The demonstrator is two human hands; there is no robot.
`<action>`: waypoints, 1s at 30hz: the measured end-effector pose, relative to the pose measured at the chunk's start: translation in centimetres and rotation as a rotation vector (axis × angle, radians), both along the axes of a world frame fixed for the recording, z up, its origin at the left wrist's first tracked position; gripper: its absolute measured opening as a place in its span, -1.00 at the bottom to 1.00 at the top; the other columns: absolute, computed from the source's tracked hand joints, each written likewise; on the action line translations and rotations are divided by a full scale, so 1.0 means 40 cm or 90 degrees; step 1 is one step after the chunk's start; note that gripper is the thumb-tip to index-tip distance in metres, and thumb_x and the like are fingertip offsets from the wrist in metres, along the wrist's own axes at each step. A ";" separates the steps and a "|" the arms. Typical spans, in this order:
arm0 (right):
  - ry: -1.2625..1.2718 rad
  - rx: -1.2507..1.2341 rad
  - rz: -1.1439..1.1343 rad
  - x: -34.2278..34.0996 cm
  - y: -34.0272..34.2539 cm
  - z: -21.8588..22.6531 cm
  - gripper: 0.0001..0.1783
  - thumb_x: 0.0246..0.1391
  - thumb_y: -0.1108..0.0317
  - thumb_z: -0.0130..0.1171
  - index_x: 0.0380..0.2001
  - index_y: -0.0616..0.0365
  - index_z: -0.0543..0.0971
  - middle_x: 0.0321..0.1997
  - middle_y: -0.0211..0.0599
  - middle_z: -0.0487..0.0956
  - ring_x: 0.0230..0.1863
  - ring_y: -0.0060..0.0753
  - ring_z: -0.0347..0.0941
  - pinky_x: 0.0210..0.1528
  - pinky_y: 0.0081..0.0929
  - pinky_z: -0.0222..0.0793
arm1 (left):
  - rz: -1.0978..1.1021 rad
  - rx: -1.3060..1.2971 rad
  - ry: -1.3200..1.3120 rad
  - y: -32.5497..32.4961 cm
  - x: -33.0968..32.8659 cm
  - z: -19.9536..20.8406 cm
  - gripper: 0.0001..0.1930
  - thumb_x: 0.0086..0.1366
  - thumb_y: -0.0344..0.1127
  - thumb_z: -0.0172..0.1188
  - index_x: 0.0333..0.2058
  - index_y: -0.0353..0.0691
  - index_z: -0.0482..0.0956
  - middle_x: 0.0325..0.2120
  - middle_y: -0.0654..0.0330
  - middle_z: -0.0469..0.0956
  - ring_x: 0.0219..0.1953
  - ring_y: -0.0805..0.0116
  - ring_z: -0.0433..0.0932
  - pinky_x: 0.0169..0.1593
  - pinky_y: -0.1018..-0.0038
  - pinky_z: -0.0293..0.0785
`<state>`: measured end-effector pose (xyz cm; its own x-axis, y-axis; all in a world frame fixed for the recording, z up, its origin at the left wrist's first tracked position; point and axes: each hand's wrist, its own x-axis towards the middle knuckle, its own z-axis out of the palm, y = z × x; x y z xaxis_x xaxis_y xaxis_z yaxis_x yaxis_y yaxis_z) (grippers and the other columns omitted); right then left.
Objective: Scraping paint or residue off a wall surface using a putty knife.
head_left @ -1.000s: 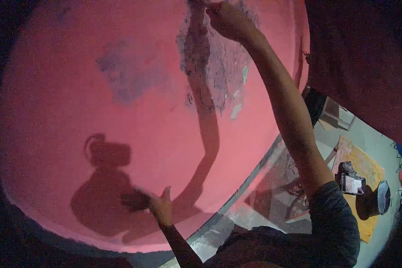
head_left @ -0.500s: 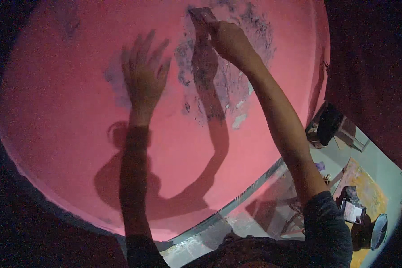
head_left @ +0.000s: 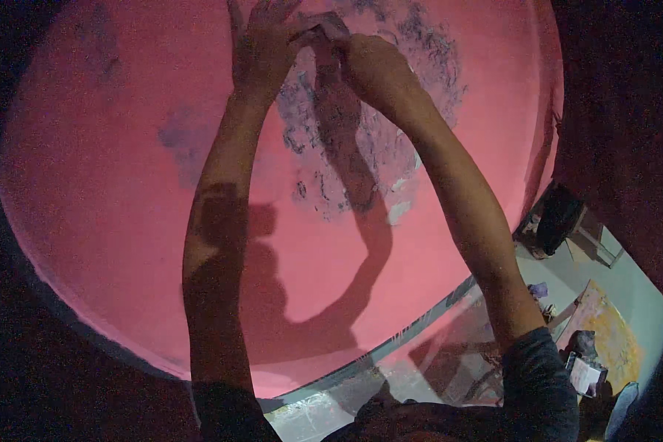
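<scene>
A large round pink panel (head_left: pixel 125 243) fills most of the view, with a patch of rough grey-violet paint (head_left: pixel 390 155) in its upper middle. My right hand (head_left: pixel 379 70) is closed around a flat, wide-bladed scraper (head_left: pixel 333 26), held over the top left of that patch. From the left, my left hand (head_left: pixel 264 55) reaches up beside the blade. Its fingers are spread, and the thumb side meets the blade's near edge; whether it presses on the blade is hard to see. Shadows of my arms and head fall across the panel.
Beyond the panel's lower right edge, a paint-smeared board (head_left: pixel 604 331), a dark container (head_left: pixel 556 221) and a small stool-like frame (head_left: pixel 597 239) stand on the pale floor. A pale-topped box (head_left: pixel 586 376) lies near my right elbow. Dark curtain-like surroundings border both sides.
My left hand has moved up and right, from above the bare pink area to the scraper's blade. My right hand keeps its grip in nearly the same place. The whole view has shifted slightly.
</scene>
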<state>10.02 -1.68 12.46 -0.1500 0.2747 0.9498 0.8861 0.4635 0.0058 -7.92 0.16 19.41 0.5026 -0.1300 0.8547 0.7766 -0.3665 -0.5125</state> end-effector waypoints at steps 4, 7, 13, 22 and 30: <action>-0.028 0.046 0.016 0.003 0.010 0.025 -0.72 0.23 0.24 0.09 -0.21 0.18 0.67 -0.25 0.16 0.64 -0.21 0.21 0.62 -0.19 0.09 0.55 | -0.009 0.072 0.031 0.058 0.001 0.029 -0.72 0.21 -0.22 0.38 -0.08 0.10 0.72 0.25 0.26 0.44 0.43 0.11 0.14 0.49 -0.21 -0.51; 0.075 -0.126 0.055 0.016 0.021 0.028 -0.68 0.31 0.23 0.02 -0.10 0.24 0.59 -0.05 0.20 0.57 -0.11 0.13 0.58 -0.16 0.05 0.49 | -0.030 0.110 0.058 0.050 -0.001 0.023 -0.68 0.19 -0.25 0.40 -0.05 0.10 0.71 0.26 0.26 0.42 0.45 0.12 0.11 0.49 -0.22 -0.52; -0.019 0.055 0.075 -0.011 0.019 -0.003 -0.69 0.24 0.26 0.05 -0.04 0.21 0.48 -0.30 0.10 0.65 -0.28 0.18 0.64 -0.31 0.05 0.56 | -0.260 0.060 0.100 0.109 -0.021 0.010 -0.64 0.19 -0.25 0.40 -0.01 0.16 0.69 0.29 0.24 0.39 0.46 0.11 0.09 0.47 -0.27 -0.53; 0.053 -0.065 0.102 -0.020 -0.054 0.059 -0.69 0.24 0.32 0.04 -0.16 0.36 0.61 -0.32 0.19 0.62 -0.28 0.17 0.60 -0.28 0.00 0.50 | -0.123 0.148 0.080 0.120 -0.035 0.075 -0.68 0.28 -0.16 0.29 0.02 0.22 0.68 0.31 0.26 0.37 0.47 0.09 0.05 0.44 -0.34 -0.55; -0.023 0.055 -0.045 0.030 0.017 -0.018 -0.69 0.23 0.23 0.10 -0.09 0.19 0.60 -0.31 0.13 0.65 -0.26 0.23 0.62 -0.21 0.10 0.55 | 0.019 0.033 0.040 0.065 0.035 -0.031 -0.65 0.19 -0.11 0.37 -0.01 0.21 0.69 0.29 0.22 0.38 0.46 0.06 0.07 0.40 -0.44 -0.53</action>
<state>11.22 -0.99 11.74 -0.1681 0.2032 0.9646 0.9151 0.3959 0.0761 -6.50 2.74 18.18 0.5594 -0.1573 0.8138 0.7526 -0.3151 -0.5782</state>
